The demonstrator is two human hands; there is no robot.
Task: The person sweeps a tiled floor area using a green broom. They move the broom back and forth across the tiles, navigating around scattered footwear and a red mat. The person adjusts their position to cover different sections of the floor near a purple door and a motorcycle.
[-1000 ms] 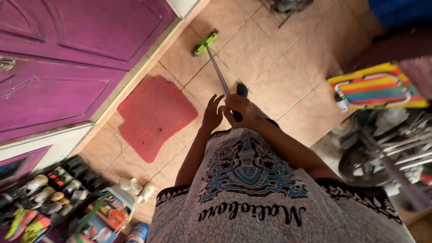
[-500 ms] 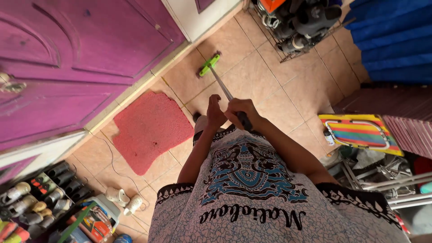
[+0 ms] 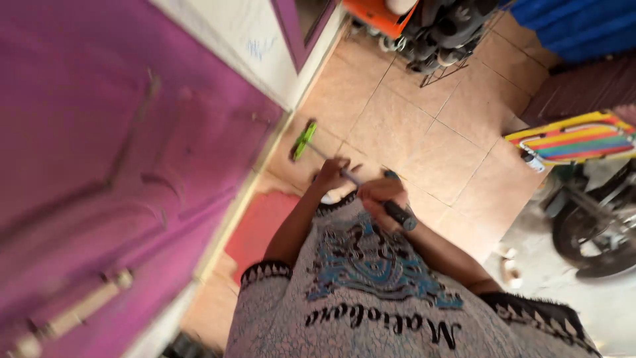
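Green plastic forms the narrow head of a floor squeegee [image 3: 304, 140], resting on the tan tiled floor [image 3: 424, 146] at its edge beside the purple door [image 3: 99, 166]. Its thin metal pole looks light and stiff. The left hand [image 3: 329, 175] wraps the pole; the right hand [image 3: 382, 197] grips the black handle, likely the surest hold.

A home's entrance porch: a purple panelled wooden door [image 3: 99, 166], beige tiled floor [image 3: 411, 126], red doormat [image 3: 255, 225], black wire shoe rack [image 3: 444, 33] and a parked motorcycle's wheel [image 3: 596, 232].
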